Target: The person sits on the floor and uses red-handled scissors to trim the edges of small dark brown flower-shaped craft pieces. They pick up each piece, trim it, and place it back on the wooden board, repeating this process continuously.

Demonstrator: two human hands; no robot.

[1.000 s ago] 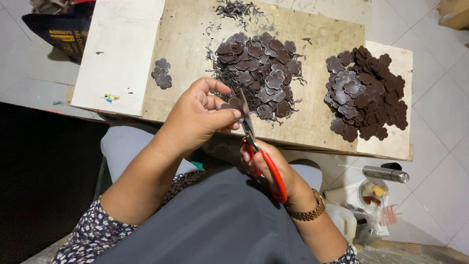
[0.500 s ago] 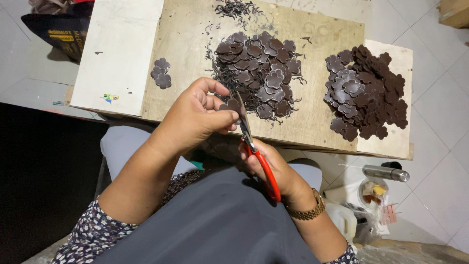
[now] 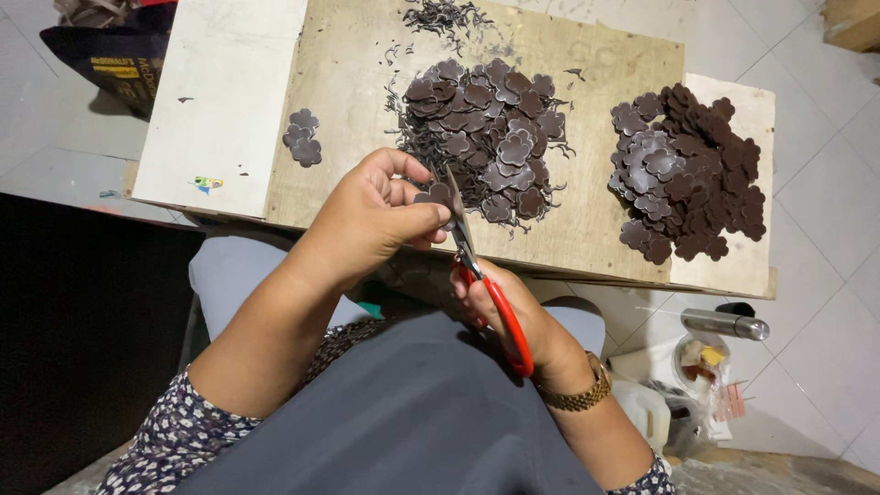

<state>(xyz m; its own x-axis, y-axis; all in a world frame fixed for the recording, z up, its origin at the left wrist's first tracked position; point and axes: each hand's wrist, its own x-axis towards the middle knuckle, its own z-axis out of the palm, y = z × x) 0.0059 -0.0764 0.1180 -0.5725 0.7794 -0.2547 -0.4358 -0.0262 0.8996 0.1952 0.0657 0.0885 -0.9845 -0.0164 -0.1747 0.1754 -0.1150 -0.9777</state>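
Left hand (image 3: pixel 371 220) pinches 1 dark flower-shaped piece (image 3: pixel 434 194); right hand (image 3: pixel 509 316) grips red-handled scissors (image 3: pixel 486 284), blades at its edge, above the wooden board (image 3: pixel 357 110).

Both hands closed, close together — left hand (image 3: pixel 371 220) above right hand (image 3: pixel 513 316).

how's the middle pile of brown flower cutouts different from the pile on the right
The middle pile lies on the bare plywood board, ringed by thin curly trimmings; the right pile sits partly on a pale white board with hardly any scraps around it. The middle pile is spread flatter and lies nearer the left hand and the red-handled scissors; the right pile is heaped thicker. Both hold the same dark brown flower-shaped pieces.
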